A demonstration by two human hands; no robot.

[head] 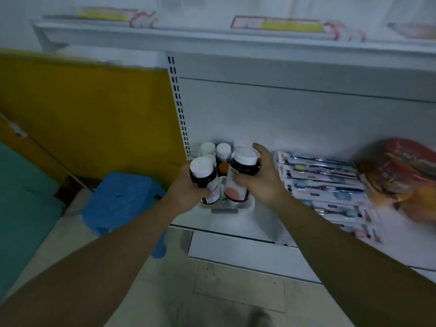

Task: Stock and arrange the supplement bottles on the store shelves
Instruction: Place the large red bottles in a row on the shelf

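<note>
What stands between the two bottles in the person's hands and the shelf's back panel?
In the head view, several white-capped bottles stand there, behind the left-hand bottle and the right-hand bottle, before the back panel.

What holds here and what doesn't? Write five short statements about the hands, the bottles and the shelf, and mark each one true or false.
1. The left hand grips a dark bottle with a white cap. True.
2. The right hand is empty. False: it grips a second dark bottle.
3. More white-capped bottles stand on the shelf behind the held ones. True.
4. The toothbrush packs lie left of the bottles. False: they lie to the right.
5. The panel left of the shelf is red. False: it is yellow.
</note>
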